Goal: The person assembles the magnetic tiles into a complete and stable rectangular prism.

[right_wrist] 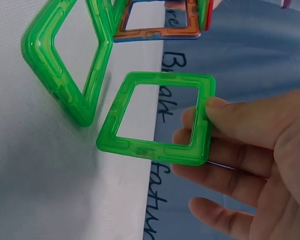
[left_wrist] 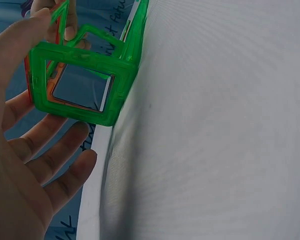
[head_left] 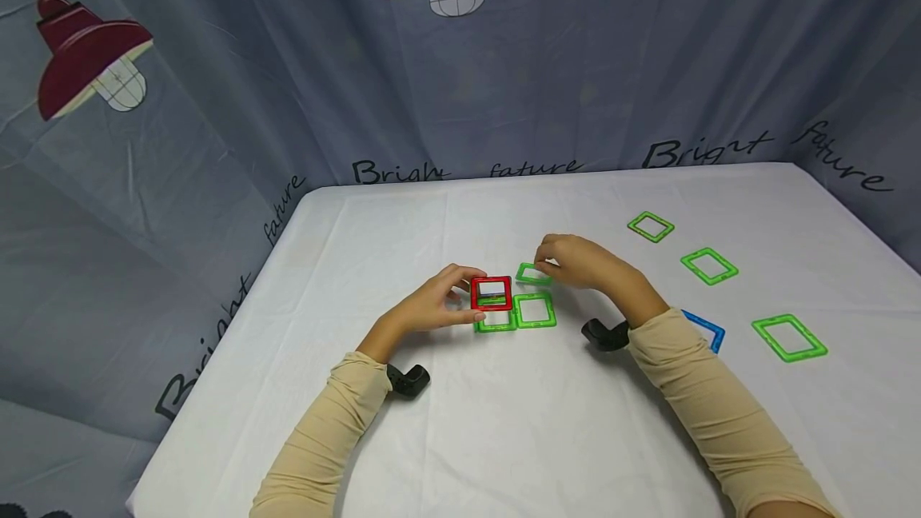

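Observation:
In the head view, my left hand (head_left: 428, 302) grips a small box-like build of square magnetic tiles, with a red tile (head_left: 492, 308) on top. Its thumb lies along the build's upper edge in the left wrist view, near an upright green tile (left_wrist: 72, 112). An orange tile (right_wrist: 155, 34) forms another side. Another green tile (head_left: 534, 324) joins the build on its right. My right hand (head_left: 583, 262) pinches a separate green magnetic tile (right_wrist: 150, 152) by one edge, between thumb and fingers. That tile is tilted and apart from the build in the right wrist view.
Loose green tiles lie at the right of the white table: a far one (head_left: 662, 219), a middle one (head_left: 725, 260) and a near one (head_left: 771, 342). A blue tile (head_left: 717, 338) is partly hidden by the right sleeve (head_left: 698, 382). A grey curtain (head_left: 576, 86) hangs behind.

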The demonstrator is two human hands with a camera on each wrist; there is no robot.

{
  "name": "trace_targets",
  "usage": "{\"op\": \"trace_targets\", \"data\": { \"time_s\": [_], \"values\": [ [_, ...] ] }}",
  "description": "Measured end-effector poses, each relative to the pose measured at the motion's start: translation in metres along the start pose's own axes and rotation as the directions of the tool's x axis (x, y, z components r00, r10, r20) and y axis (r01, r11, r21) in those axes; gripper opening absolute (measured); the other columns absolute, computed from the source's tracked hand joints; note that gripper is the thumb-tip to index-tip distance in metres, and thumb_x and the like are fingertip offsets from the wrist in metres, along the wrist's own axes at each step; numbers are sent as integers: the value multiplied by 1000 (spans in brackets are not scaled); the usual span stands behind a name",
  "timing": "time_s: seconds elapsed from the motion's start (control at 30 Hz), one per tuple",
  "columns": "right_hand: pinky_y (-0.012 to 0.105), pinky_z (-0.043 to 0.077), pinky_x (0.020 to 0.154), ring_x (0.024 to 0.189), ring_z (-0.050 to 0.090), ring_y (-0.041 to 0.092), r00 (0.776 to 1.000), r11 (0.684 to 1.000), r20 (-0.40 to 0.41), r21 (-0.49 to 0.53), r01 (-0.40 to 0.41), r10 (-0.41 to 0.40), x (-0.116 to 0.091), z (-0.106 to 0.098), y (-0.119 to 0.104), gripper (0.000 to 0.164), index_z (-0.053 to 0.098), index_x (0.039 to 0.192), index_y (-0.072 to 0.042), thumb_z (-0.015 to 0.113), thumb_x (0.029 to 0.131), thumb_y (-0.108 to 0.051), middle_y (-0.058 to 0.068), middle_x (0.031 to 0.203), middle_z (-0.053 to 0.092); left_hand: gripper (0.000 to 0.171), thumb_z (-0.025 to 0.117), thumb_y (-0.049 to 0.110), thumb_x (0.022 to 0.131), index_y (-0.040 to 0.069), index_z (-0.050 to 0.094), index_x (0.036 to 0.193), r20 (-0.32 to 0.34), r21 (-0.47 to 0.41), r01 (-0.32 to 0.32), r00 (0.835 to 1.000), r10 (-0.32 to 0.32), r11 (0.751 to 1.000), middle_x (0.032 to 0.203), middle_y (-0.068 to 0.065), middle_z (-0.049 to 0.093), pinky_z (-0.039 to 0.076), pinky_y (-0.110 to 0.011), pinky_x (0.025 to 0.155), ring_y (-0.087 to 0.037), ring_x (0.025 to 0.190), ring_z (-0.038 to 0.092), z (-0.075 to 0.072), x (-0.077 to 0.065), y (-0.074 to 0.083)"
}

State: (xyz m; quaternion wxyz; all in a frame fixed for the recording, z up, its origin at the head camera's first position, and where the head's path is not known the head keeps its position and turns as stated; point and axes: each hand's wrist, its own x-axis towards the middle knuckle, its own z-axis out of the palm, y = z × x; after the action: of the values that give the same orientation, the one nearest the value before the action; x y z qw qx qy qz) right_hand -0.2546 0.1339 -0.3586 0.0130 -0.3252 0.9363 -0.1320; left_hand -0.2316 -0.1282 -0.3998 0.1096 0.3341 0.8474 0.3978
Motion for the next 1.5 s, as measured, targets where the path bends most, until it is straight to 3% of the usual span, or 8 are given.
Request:
{"op": "trace_targets", "data": {
  "time_s": [0.17, 0.4, 0.73, 0.97, 1.33, 1.5],
  "values": [
    [30, 48, 65, 69, 52, 13, 1000, 1000, -29, -30, 5, -6, 0, 0, -4, 10, 69, 87, -3, 60, 86, -7, 4, 79, 61, 60, 73, 23, 78, 14, 44, 130, -4, 8, -1, 1000, 1, 1000, 123, -10, 46, 49, -33, 90, -21, 110, 52, 1, 2, -8],
    [30, 49, 66, 69, 53, 13, 998, 998, -26, -44, 53, -54, 1, 3, -10, 9, 69, 84, -4, 61, 85, -6, 2, 77, 61, 59, 73, 26, 78, 16, 45, 129, -14, 28, 2, 1000, -1, 1000, 121, -7, 48, 49, -28, 88, -18, 107, 53, 1, 2, -7],
    [31, 51, 70, 75, 56, 14, 998, 995, 16, 82, 53, -55, 3, 3, -8, 13, 68, 91, 0, 58, 88, -8, 6, 84, 64, 61, 73, 22, 78, 12, 44, 131, -3, -3, 8, 1000, -8, 1000, 123, -12, 47, 48, -38, 91, -25, 109, 52, 1, 3, -5],
    [32, 51, 71, 76, 56, 14, 998, 991, 66, 129, 15, -23, 7, 6, -5, 17, 67, 95, 0, 55, 90, -11, 8, 88, 67, 58, 70, 13, 80, 0, 43, 130, 9, -13, 15, 1000, -15, 1000, 123, -23, 45, 47, -45, 91, -32, 108, 52, -8, -7, 30],
    [37, 51, 78, 87, 60, 18, 996, 987, 85, 158, -23, 9, 4, 3, 0, 21, 68, 100, -4, 56, 91, -19, 7, 97, 67, 58, 70, 13, 80, 0, 43, 130, 15, -7, 17, 1000, -17, 1000, 123, -21, 45, 47, -44, 92, -31, 109, 52, -8, -8, 32],
    [38, 51, 79, 91, 61, 20, 997, 985, 78, 173, -21, 7, 3, 2, 6, 22, 67, 102, -6, 56, 91, -22, 6, 100, 67, 58, 70, 14, 80, 3, 43, 131, 13, -2, 18, 1000, -18, 1000, 123, -18, 45, 47, -43, 92, -30, 109, 52, -5, -4, 20]
  ]
}}
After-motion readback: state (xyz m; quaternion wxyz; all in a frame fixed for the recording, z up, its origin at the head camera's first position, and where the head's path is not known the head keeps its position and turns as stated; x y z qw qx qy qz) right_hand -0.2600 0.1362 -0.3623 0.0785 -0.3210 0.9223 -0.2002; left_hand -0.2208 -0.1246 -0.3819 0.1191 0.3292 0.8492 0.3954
